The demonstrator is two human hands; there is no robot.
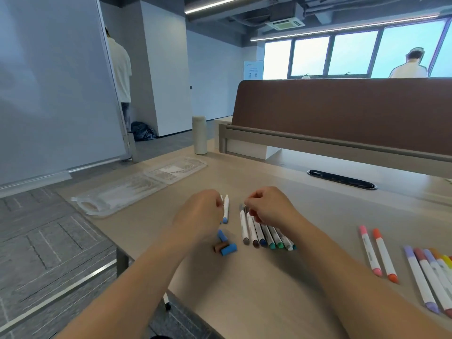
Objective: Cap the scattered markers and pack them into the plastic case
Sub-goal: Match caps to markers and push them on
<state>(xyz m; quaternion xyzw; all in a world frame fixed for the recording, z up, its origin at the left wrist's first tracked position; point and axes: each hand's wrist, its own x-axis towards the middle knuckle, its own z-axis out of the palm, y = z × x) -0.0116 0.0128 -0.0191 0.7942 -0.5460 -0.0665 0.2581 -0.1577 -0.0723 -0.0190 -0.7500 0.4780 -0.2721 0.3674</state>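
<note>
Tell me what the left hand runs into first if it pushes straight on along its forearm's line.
Most likely the white marker with the blue end, lying right at the left hand's curled fingertips; whether they already touch it is unclear. Past it only bare desk shows.

Beige desk (pixel 244 302): markers (pixel 385 256), loose caps (pixel 228 249), open plastic case (pixel 117 194), bottle (pixel 199 134).

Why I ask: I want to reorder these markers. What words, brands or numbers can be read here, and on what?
Nothing reads clearly enough to quote.
Markers: faint print on the barrels, too blurred to read.
Sign by the far wall: print too small to read.
White slip in the plastic case: no readable text.
</note>
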